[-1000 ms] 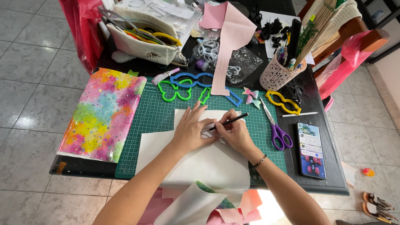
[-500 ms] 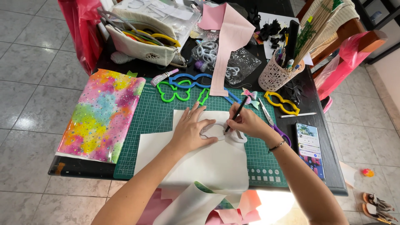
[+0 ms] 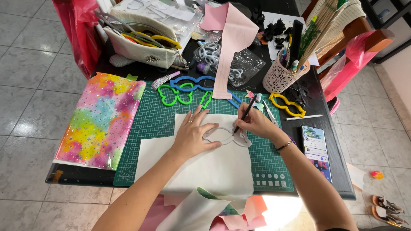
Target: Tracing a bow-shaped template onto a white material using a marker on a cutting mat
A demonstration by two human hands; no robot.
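Observation:
My left hand lies flat, fingers spread, pressing a pale bow-shaped template onto a white sheet on the green cutting mat. My right hand grips a black pen, held nearly upright with its tip at the template's inner edge. The sheet's near end curls off the table front.
A rainbow glitter sheet lies left of the mat. Green, blue and yellow bow templates, a pink strip, a pen cup, scissors, a phone and a cream pouch crowd the dark table.
My right hand has tilted the pen from lying flat across the sheet to nearly upright and moved it right along the template. My left hand stays pressed on the template.

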